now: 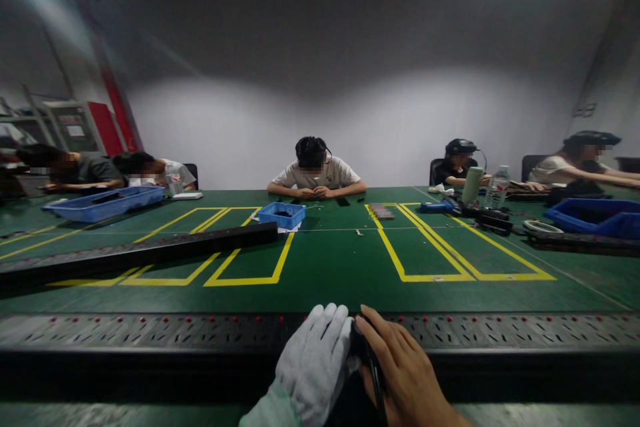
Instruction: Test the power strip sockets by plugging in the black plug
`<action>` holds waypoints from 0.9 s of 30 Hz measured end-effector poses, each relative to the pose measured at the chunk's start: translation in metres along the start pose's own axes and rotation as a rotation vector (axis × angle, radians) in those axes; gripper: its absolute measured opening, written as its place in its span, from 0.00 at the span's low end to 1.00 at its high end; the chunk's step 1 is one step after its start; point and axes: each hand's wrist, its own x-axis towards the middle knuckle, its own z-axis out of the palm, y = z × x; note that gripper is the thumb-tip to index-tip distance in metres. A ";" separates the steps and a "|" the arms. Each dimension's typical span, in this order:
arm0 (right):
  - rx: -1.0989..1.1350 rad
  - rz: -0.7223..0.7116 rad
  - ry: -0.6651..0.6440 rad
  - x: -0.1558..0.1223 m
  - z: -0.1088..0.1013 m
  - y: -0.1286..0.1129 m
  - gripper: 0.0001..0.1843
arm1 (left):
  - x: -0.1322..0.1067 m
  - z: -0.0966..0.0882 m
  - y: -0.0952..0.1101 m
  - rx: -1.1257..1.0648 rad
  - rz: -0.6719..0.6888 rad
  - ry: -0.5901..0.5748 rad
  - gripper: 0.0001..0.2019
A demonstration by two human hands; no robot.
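My left hand (317,353), in a pale grey knitted glove, rests with its fingers stretched out side by side at a long black slotted strip (165,332) with a row of red dots. Close against it is my bare right hand (400,363), its fingers curled round a black handheld object (373,367) with a cord-like black length running down toward me. Most of that object is hidden between the hands, so its kind cannot be made out. The strip lies crosswise along the near side of the green table (340,267).
Another long black bar (200,245) lies slanted at the left. Blue bins (283,215) stand mid-table, at the left (115,203) and at the right (595,217). A water bottle (497,188) and tools stand right. Several people sit around the table, one person (317,173) opposite.
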 end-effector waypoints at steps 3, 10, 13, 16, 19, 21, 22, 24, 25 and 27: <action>0.014 -0.005 0.007 0.000 -0.001 0.000 0.31 | 0.000 0.003 0.001 -0.012 -0.022 0.005 0.15; -0.002 0.004 -0.010 -0.002 0.003 0.003 0.28 | 0.003 0.001 -0.001 -0.004 0.006 0.035 0.14; 0.000 0.012 -0.026 -0.003 0.005 0.004 0.28 | 0.005 -0.001 -0.002 0.016 0.020 0.033 0.14; 0.012 0.021 -0.026 -0.003 0.004 0.003 0.28 | 0.005 -0.003 -0.002 0.010 0.013 0.026 0.15; 0.012 0.026 -0.022 -0.002 0.003 0.001 0.26 | 0.003 -0.004 -0.001 0.005 0.008 0.024 0.15; 0.011 0.020 -0.018 -0.001 0.002 0.001 0.26 | 0.003 -0.004 -0.001 0.003 0.006 0.023 0.15; 0.013 0.019 -0.019 -0.001 0.002 0.001 0.26 | 0.003 -0.004 -0.001 0.000 0.003 0.023 0.15; 0.018 0.016 -0.022 0.000 0.000 0.001 0.27 | 0.003 -0.003 0.000 -0.007 -0.003 0.028 0.15; 0.020 0.016 -0.025 0.000 0.000 0.001 0.28 | 0.003 -0.002 0.001 -0.008 -0.007 0.034 0.15; 0.025 0.016 -0.036 -0.001 -0.002 0.003 0.30 | 0.002 0.000 0.002 -0.009 -0.015 0.053 0.16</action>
